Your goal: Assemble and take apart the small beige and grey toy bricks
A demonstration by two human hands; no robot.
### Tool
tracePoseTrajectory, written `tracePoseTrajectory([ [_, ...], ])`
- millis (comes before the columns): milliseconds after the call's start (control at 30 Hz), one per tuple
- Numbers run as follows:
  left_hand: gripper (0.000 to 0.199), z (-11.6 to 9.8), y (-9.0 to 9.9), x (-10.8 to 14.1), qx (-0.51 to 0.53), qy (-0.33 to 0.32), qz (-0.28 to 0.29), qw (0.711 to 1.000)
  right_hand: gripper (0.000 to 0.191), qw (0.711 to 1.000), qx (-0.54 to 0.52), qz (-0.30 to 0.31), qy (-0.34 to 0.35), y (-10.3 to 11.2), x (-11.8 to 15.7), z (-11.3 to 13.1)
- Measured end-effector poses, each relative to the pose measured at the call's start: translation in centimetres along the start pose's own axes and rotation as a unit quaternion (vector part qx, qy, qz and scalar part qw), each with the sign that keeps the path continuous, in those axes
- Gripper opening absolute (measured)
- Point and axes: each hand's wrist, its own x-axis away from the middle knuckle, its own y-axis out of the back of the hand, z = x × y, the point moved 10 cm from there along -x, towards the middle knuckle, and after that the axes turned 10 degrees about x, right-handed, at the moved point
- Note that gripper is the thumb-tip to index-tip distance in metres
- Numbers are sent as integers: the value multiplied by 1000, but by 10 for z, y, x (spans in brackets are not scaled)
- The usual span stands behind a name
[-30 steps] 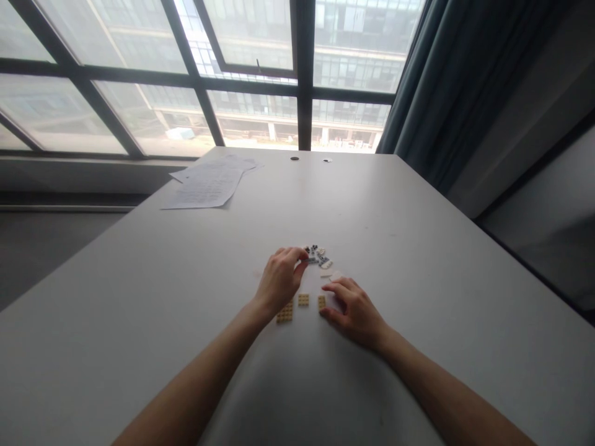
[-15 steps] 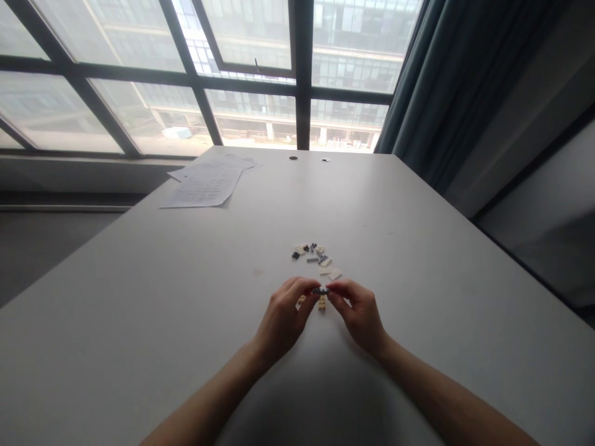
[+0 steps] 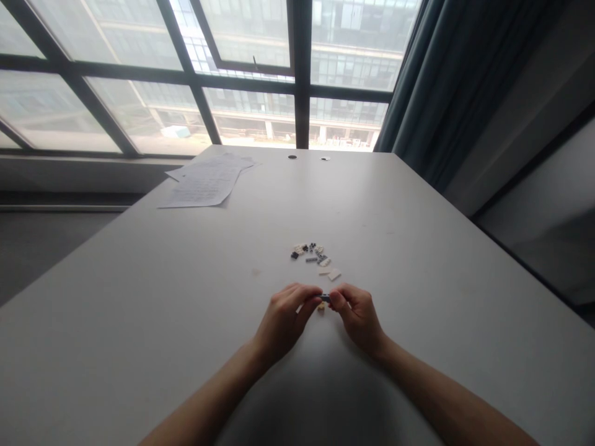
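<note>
Between my two hands is a small grey building brick [image 3: 325, 298], pinched at both ends. My left hand [image 3: 290, 313] grips its left end with thumb and fingers. At the other end, the thumb and fingers of my right hand [image 3: 357, 313] are closed on it and cover part of it. A tan brick [image 3: 321, 307] shows on the table just below the grey one, partly hidden. Beyond my fingertips lie a flat white tile [image 3: 334, 274] and a loose group of small white, grey and black bricks [image 3: 310, 253].
The white table [image 3: 186, 310] stretches to the window [image 3: 251, 118]. Printed paper sheets [image 3: 204, 183] lie at its far left. Two round cable holes [image 3: 292, 157] sit near the far edge. A dark curtain [image 3: 446, 87] hangs at the right.
Both hands have come slightly lower with the grey brick, and the right thumb now lies over its right end. The tan bricks beneath are more covered. The loose pieces stay put.
</note>
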Motion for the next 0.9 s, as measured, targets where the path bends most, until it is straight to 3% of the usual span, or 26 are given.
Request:
tracePoseTrajectory([
  [367, 11, -11, 8, 1, 31, -47, -46, 997, 12, 999, -31, -21, 17, 1, -1, 3],
  [667, 14, -13, 3, 2, 22, -62, -25, 997, 6, 999, -37, -4, 22, -3, 1, 8],
  [900, 27, -12, 5, 4, 12, -66, -33, 997, 7, 999, -38, 29, 25, -7, 0, 9],
])
